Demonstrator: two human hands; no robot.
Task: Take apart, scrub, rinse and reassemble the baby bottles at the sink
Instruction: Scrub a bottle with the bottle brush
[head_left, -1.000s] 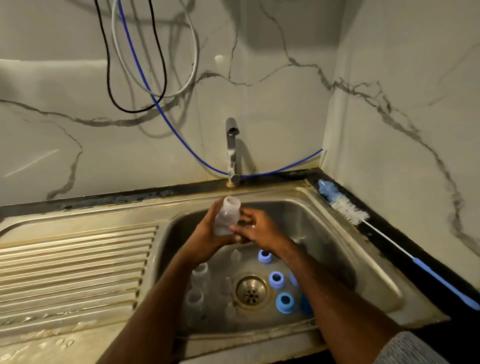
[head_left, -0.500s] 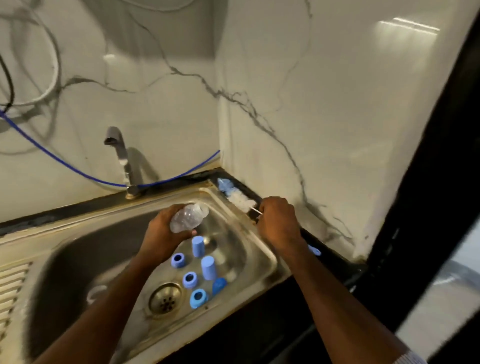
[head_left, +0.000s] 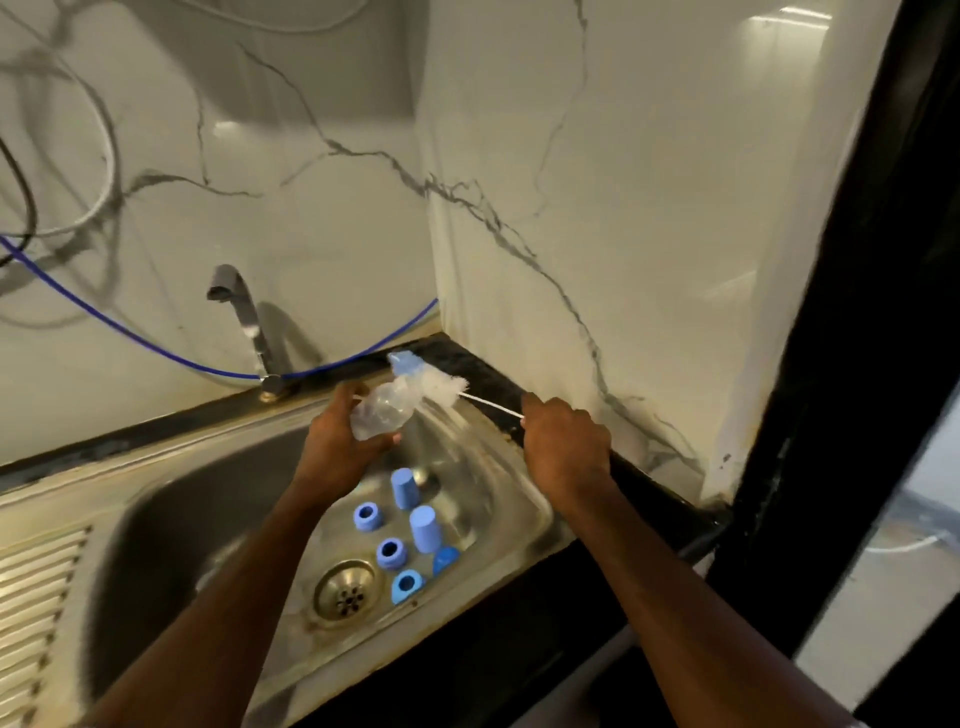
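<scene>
Left hand (head_left: 337, 447) grips the clear bottle (head_left: 382, 413); right hand (head_left: 563, 447) clenches the brush (head_left: 441, 387) wire. Bristles sit beside the mouth; a crooked push could flick the bottle into the sink (head_left: 498, 447).

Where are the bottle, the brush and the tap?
bottle (head_left: 382, 413), head view, on its clear side wall.
brush (head_left: 441, 385), head view, on the white bristles.
tap (head_left: 244, 306), head view, on the bent spout.
</scene>
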